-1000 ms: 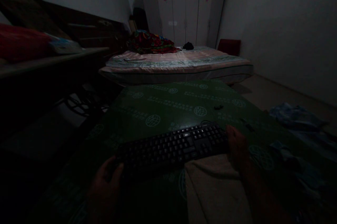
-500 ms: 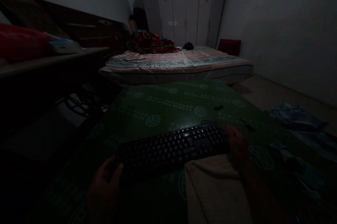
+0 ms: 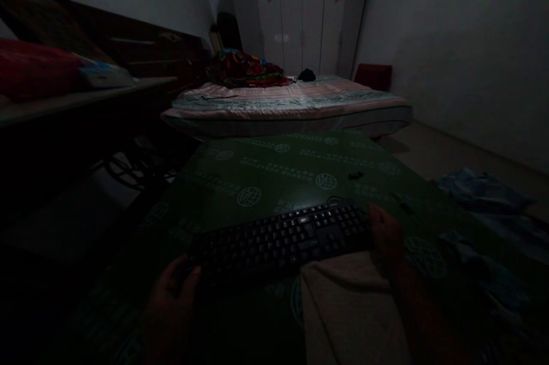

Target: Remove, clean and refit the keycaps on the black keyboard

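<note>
A black computer keyboard (image 3: 283, 236) lies over the green tabletop (image 3: 206, 193), its right end farther from me. My left hand (image 3: 174, 290) is closed on the left end, thumb on the near side. At the right end, my right hand (image 3: 386, 230) has its fingers closed against the keyboard's edge; the fingertips are hard to make out in the dim light. A beige folded cloth (image 3: 351, 308) lies below the keyboard's right half, beside my right forearm. A thin cable loops behind the keyboard's far edge.
Small dark pieces (image 3: 355, 175) lie on the table beyond the keyboard. Crumpled cloths (image 3: 480, 273) are on the right. A bed (image 3: 291, 107) stands past the table's far edge. To the left is a shelf (image 3: 86, 102) with a red bag (image 3: 34, 70).
</note>
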The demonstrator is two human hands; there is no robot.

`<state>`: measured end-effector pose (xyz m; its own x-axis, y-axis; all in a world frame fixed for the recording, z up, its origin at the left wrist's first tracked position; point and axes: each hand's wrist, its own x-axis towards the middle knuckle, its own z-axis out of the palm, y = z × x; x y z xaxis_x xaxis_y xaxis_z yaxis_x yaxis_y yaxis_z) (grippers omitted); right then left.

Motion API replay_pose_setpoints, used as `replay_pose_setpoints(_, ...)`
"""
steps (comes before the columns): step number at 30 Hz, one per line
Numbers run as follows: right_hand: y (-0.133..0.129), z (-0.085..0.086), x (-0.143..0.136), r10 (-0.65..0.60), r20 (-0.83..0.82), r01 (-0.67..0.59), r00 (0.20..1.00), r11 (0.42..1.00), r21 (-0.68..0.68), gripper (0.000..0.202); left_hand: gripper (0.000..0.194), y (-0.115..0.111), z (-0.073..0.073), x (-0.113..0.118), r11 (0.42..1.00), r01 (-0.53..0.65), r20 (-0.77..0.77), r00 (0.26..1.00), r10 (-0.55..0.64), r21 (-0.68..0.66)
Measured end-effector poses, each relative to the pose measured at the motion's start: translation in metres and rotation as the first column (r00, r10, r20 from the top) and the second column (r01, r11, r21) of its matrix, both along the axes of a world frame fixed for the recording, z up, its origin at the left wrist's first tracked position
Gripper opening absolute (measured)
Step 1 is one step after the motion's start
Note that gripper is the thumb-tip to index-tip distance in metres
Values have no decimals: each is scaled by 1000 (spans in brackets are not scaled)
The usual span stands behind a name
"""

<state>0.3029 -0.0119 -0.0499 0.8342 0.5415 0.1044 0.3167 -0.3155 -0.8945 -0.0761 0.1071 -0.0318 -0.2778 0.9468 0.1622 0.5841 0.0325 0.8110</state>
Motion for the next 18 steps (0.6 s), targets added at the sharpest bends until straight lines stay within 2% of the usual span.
replay_pose_setpoints(3,0,-1,1,4,-9,-4,1000,1000,0,55,58,0,1,2,997,-23,38,999,25,-70)
replay_pose_setpoints(13,1,-1,0,-11,14,11,1000,1000,4,57,61,-1,4,2,996,-3,39,999,6,-84)
replay_pose_setpoints(18,1,-2,2,-8,-1,8,1000,1000,12,55,53,-3,6,5,998,-10,31,999,12,-63)
